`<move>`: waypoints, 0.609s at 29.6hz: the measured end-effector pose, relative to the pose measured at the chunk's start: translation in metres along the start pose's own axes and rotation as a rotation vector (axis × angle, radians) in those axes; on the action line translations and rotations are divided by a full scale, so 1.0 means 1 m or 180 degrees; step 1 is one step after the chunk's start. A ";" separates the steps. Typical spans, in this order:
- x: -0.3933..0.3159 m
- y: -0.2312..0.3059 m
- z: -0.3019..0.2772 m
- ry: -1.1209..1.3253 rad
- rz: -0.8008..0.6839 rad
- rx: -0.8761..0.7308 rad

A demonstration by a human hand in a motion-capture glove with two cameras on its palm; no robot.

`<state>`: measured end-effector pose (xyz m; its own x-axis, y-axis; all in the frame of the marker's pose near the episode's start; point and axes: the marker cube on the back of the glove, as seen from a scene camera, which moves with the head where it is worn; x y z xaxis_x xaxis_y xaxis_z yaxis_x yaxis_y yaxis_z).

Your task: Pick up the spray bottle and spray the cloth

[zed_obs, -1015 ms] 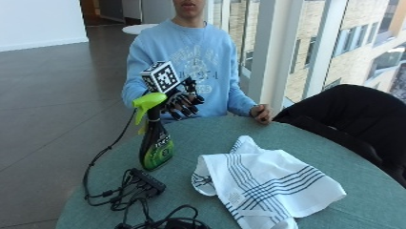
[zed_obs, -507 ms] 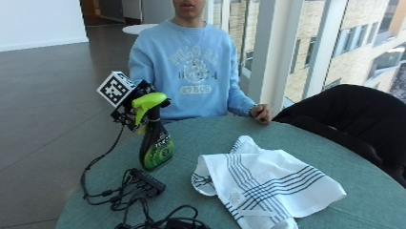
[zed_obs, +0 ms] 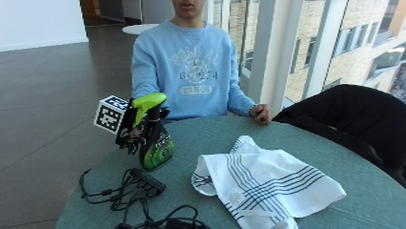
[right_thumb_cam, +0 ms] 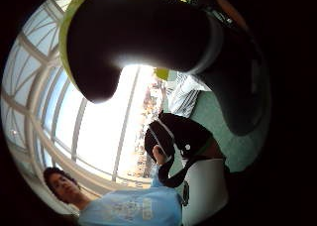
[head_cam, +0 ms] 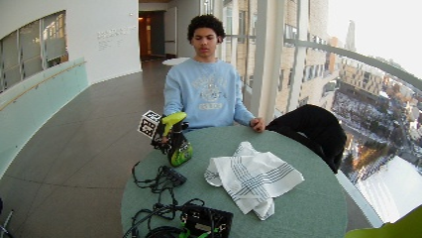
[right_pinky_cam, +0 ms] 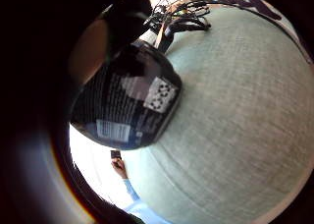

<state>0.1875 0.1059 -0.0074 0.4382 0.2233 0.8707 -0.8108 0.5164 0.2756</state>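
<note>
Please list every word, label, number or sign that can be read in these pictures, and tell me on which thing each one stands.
No text can be read.
Spray bottle: front label blurred; in the little finger side palm view, its back label carries fine print and a square code, too small.
Sweatshirt: printed letters and crest, blurred.
Back wall: lettering, too small.
Cloth: stripes only, no text.

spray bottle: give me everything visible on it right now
The spray bottle has a dark body with bright green graphics and a lime-green trigger head, plastic by the look. It is tilted, head leaning toward the cloth, base at or just above the green table; contact is unclear. The gloved right hand grips its neck below the head. The little finger side palm view shows a dark back label with fine print and a white code patch. Fill level cannot be told.
</note>
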 end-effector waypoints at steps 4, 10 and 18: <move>-0.004 -0.008 0.010 -0.0179 0.0043 0.0165; -0.003 -0.013 0.022 -0.0219 -0.0047 0.0531; -0.006 -0.019 0.023 -0.0270 -0.0174 0.0424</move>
<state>0.1918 0.0758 -0.0086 0.4532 0.1243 0.8827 -0.8334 0.4104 0.3701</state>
